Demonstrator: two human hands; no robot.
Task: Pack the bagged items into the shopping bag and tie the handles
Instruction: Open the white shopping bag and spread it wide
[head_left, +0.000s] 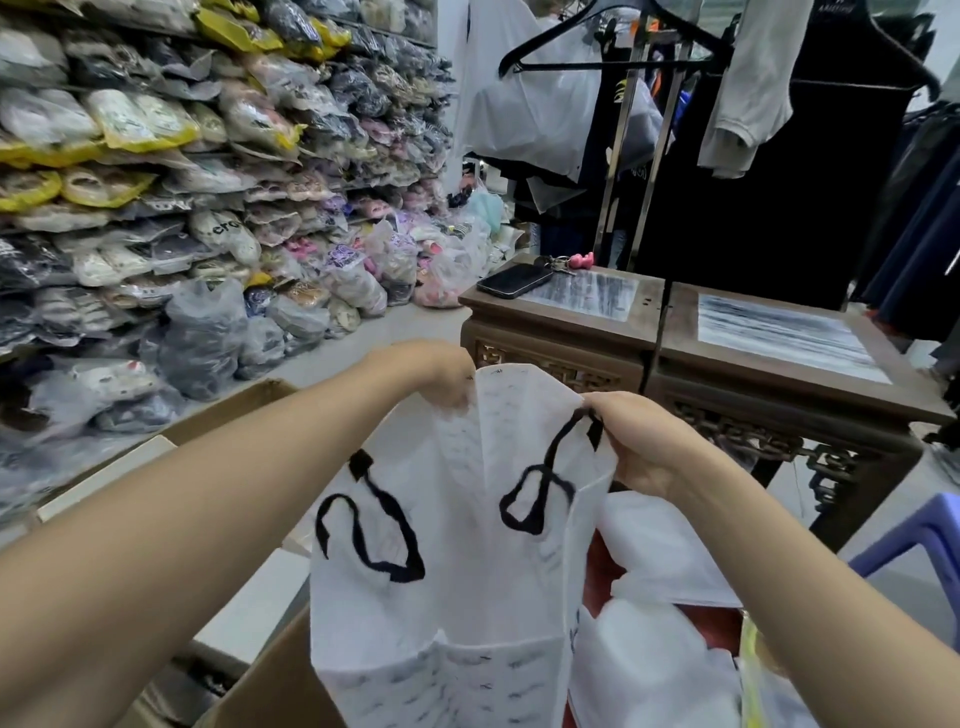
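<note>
Shopping bag: the shopping bag (457, 597) is white, thin and matte, creased, with faint grey marks in rows. It hangs upright with its mouth open at 6 o'clock.
Handles: the two black handles (384, 525) are soft flat straps. They droop in loose loops against the white walls, one toward 7 o'clock and the other toward 5 o'clock.
Left grip: the left hand (441, 379) pinches the bag's top rim, its fingers curled over the edge.
Right grip: the right hand (639, 441) is closed on the opposite rim, where the top of one handle joins the cloth.
Bagged items: the white plastic bags (654, 551) are glossy and crumpled. They lie at 5 o'clock just beside the shopping bag, and their contents are hidden.
Surface: the plastic bags lie on a red surface (602, 566). A brown cardboard box (270, 691) stands at 7 o'clock.
Room: the floor (405, 322) is pale. The shelves (156, 156) from 9 to 11 o'clock are crammed with shoes in clear and yellow-edged packs, and more sacks are heaped at their foot.
Tabletop: two dark carved wooden tables (566, 332) with pale streaked insets stand at 2 o'clock. The left one carries a black phone (514, 280) lying flat and keys (571, 262) with a pink charm.
Around: black hangers (613, 47) and dark clothes hang at 1 o'clock. A purple plastic stool (919, 535) stands at 4 o'clock.
In the way: both forearms cross the lower frame, and the raised bag hides whatever lies under it.
</note>
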